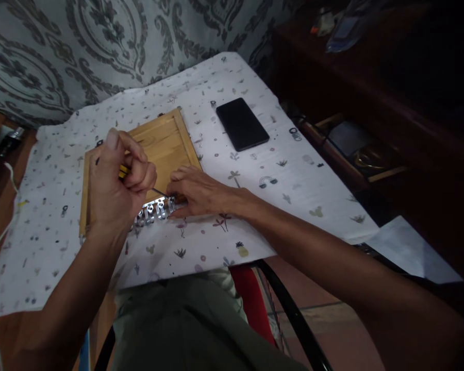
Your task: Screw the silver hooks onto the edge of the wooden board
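My left hand is closed round the yellow handle of a screwdriver. Its thin dark shaft points right, with the tip at a metal strip with several hooks. The strip runs along the near edge of a framed wooden panel lying flat on the table. My right hand grips the right end of the strip at the panel's edge, close to the screwdriver tip. Its fingers partly hide that end, and whether a screw sits under the tip cannot be made out.
A black phone or tablet lies right of the panel on the patterned tablecloth. A patterned wall stands behind. Right of the table is a dark cabinet with an open drawer. A white cable runs along the left side.
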Motion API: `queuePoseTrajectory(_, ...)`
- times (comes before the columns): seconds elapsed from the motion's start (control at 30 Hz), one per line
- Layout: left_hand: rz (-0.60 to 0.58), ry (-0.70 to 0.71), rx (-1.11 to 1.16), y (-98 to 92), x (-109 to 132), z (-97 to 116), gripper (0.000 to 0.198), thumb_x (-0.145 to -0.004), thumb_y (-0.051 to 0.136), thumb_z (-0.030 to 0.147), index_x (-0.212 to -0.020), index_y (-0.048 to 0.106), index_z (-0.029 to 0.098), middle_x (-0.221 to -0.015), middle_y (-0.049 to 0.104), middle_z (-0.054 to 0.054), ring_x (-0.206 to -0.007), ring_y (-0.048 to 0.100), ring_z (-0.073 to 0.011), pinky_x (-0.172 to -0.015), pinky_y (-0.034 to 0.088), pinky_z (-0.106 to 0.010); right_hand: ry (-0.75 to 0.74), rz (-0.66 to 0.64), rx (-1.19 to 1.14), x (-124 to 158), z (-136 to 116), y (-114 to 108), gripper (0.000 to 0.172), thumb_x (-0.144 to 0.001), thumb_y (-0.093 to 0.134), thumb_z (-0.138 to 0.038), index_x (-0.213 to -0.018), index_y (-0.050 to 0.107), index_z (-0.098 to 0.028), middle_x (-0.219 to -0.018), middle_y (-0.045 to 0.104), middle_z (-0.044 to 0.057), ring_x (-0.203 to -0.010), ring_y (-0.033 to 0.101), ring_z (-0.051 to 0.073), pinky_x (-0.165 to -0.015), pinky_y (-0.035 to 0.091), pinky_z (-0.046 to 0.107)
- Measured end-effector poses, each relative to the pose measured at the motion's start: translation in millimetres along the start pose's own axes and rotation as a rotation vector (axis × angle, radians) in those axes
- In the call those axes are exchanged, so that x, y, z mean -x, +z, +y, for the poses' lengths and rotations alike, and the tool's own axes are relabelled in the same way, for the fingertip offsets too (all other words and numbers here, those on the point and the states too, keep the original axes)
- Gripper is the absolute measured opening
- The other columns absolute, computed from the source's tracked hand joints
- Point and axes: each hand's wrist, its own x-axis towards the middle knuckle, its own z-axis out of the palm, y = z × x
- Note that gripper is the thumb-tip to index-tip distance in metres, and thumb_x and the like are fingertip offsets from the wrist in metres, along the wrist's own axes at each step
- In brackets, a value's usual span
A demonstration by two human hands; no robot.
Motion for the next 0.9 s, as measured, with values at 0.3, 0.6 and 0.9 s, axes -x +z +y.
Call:
queuePoseTrajectory(0.3,0.006,-0.032,-0.027,0.2,2,-7,0.042,-0.092,0.068,0.054,-0.064,0.059,0.024,-0.042,0.018,0.009,-0.038,0.008,-0.0072,-0.04,0.012,-0.028,0.004,-0.007,-0.009,0,0,-1,0.041,-0.086,0.076,-0.054,-0.094,0.067,-0.015,-0.094,0.052,0.005,-0.093,0.046,0.023,-0.08,0.032,0.034)
queuePoseTrajectory(0.6,0.06,0.005,0.039,2.6,6,-12,0.042,-0.088,0.074,0.053,-0.064,0.061,0.021,-0.041,0.019,0.011,-0.036,0.007,-0.005,-0.037,0.012,-0.024,0.002,-0.007,0.003,-1,-1,0,0.042,-0.086,0.076,-0.053,-0.095,0.07,-0.013,-0.093,0.053,0.005,-0.093,0.047,0.024,-0.08,0.032,0.034)
queuePoseTrajectory(0.9,0.117,0.0,0.088,5.5,7,-11,0.038,-0.09,0.073,0.048,-0.065,0.062,0.021,-0.041,0.019,0.01,-0.036,0.01,-0.006,-0.037,0.012,-0.026,0.011,-0.014,-0.006,0,-3,-2,0.044,-0.086,0.076,-0.054,-0.1,0.07,-0.013,-0.096,0.053,0.006,-0.095,0.047,0.024,-0.082,0.034,0.034)
